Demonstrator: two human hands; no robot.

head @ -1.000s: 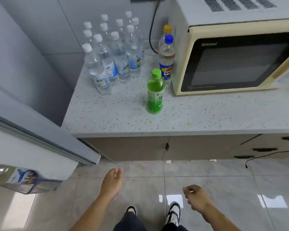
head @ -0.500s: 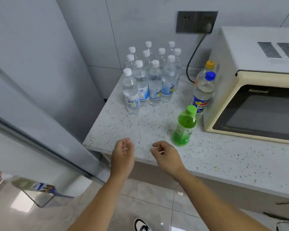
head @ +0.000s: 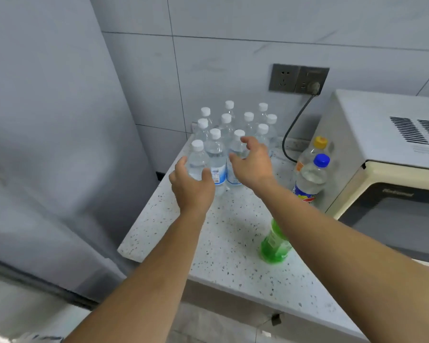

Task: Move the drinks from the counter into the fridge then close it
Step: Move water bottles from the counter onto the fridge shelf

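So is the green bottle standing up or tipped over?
Standing up. The green bottle sits base-down on the counter, neck upward behind the forearm.
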